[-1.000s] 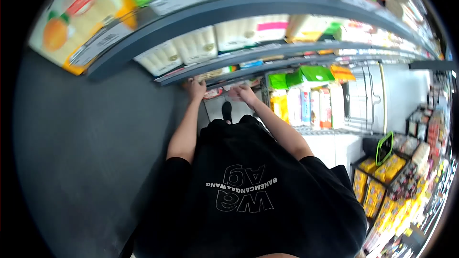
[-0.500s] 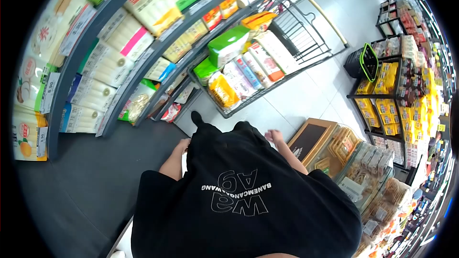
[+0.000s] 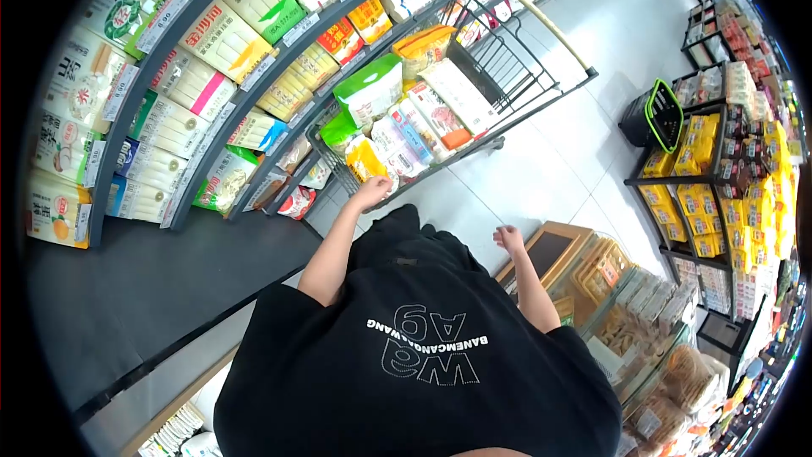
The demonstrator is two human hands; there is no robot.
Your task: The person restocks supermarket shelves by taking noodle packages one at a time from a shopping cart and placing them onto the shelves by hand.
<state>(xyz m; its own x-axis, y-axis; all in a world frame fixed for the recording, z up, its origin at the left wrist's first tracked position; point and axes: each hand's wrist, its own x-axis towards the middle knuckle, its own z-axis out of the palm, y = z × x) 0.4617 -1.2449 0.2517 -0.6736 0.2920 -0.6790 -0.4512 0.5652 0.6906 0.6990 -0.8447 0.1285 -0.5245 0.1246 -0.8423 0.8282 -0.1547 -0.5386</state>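
Observation:
My left hand, fingers curled in, is at the near end of a shopping cart. It overlaps the lower edge of a yellow packet in view; I cannot tell if they touch, and nothing shows in its grasp. On the other side of my body, my right hand hangs in the air with loosely bent fingers and holds nothing. The cart carries a green-and-white bag, an orange-yellow bag, a long white packet, a red-and-white packet and other packets.
Shelves of packaged noodles line the left, beside the cart. To the right are a black basket with a green rim and a rack of yellow packets. A wooden-framed display with packaged food stands near my right arm. Tiled floor lies between.
My left hand has come forward from beside my body to the cart's near end. My right hand has shifted slightly right in view. The cart appears closer to the shelves and further left.

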